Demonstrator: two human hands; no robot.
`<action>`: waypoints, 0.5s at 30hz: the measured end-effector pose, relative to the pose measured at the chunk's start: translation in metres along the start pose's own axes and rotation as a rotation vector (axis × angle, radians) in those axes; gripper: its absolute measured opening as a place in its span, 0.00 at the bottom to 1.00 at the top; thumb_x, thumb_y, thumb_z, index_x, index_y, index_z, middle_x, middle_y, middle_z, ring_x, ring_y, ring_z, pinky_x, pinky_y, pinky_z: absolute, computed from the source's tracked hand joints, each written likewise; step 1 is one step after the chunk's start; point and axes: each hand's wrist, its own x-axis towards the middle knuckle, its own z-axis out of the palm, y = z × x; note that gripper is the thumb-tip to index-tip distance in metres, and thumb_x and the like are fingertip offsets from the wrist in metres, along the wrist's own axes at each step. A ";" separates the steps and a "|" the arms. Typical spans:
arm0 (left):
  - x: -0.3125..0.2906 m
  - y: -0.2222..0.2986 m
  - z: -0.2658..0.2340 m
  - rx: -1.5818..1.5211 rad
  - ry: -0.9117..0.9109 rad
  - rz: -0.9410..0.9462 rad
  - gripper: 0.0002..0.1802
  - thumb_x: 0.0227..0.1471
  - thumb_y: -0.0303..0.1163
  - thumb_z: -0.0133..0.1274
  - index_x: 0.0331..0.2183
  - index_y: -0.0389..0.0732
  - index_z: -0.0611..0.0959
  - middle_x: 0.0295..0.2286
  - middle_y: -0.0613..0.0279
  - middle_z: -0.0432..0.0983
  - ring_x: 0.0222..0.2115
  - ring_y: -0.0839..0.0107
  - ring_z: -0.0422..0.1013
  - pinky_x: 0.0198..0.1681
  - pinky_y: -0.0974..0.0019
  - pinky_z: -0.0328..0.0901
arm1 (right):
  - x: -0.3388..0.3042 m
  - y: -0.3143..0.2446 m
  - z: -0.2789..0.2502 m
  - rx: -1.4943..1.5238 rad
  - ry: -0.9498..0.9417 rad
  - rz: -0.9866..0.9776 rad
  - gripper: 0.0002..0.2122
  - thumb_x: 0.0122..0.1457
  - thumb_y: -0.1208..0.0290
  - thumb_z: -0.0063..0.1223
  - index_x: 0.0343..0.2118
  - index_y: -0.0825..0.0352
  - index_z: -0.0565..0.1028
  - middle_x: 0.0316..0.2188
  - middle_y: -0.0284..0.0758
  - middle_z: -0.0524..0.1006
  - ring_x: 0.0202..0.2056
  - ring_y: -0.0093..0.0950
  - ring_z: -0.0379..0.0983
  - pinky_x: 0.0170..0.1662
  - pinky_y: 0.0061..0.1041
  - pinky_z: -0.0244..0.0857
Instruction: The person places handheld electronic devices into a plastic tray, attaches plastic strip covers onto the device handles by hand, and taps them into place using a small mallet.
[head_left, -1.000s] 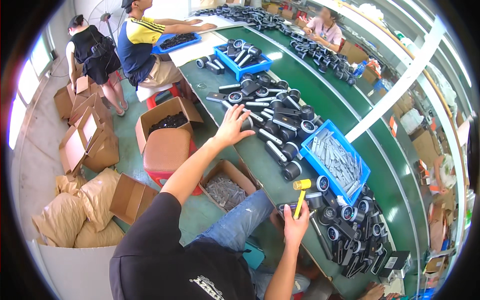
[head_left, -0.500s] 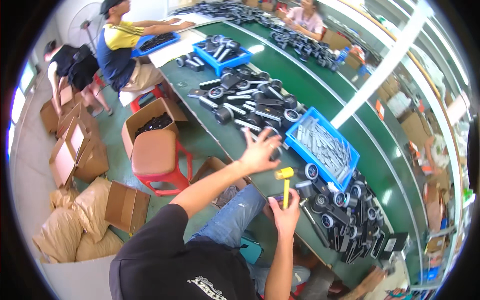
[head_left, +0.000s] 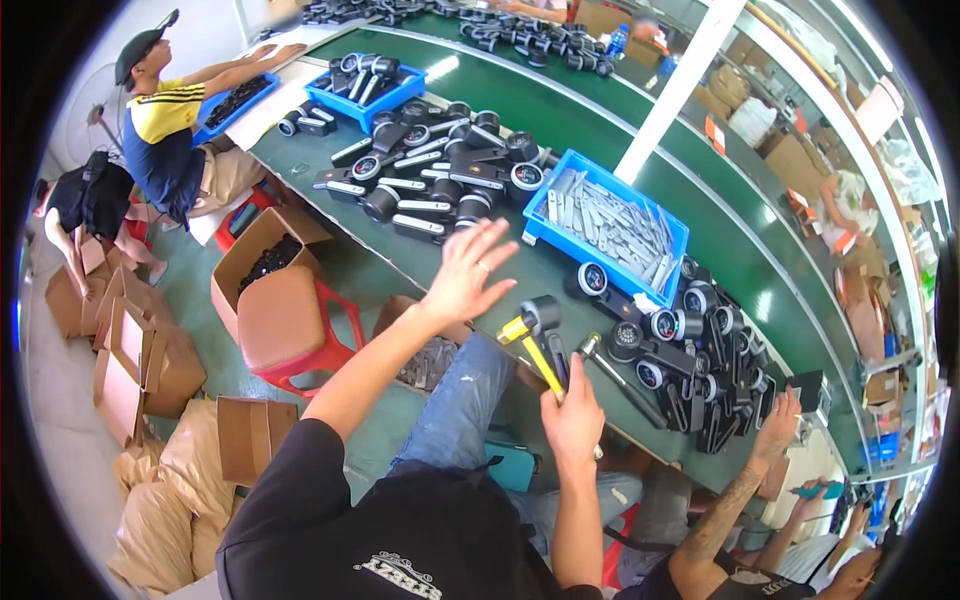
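My right hand (head_left: pixel 573 418) is wrapped round the yellow handle of a small hammer (head_left: pixel 541 358) at the table's near edge. Just behind the hammer's yellow head is a black device with a round head (head_left: pixel 541 313); whether they touch I cannot tell. My left hand (head_left: pixel 468 272) is raised over the table edge, fingers spread, holding nothing, with a ring on one finger. Beyond it lies a pile of black round-headed devices with silver strips (head_left: pixel 430 170). To the right of my right hand, a second hammer with a dark handle (head_left: pixel 622 378) rests on the table.
A blue tray (head_left: pixel 530 228) of grey metal strips stands mid-table, and another blue tray (head_left: pixel 415 92) farther back. More black devices (head_left: pixel 690 350) are heaped at the right. A red stool (head_left: pixel 285 318) and cardboard boxes (head_left: pixel 255 440) stand left. A co-worker's arm (head_left: pixel 715 510) reaches in at the right.
My view has shifted, moving the scene left and up. My left hand has come away from the black device by the hammer. The hammer in my right hand has tilted, its head now leaning left.
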 end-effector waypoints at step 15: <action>-0.017 0.019 0.013 -0.474 -0.286 -0.090 0.35 0.47 0.41 0.70 0.56 0.47 0.78 0.59 0.55 0.70 0.61 0.50 0.64 0.66 0.47 0.57 | 0.014 0.073 -0.041 0.427 0.171 0.335 0.10 0.66 0.71 0.58 0.47 0.68 0.83 0.27 0.38 0.81 0.27 0.26 0.74 0.36 0.27 0.69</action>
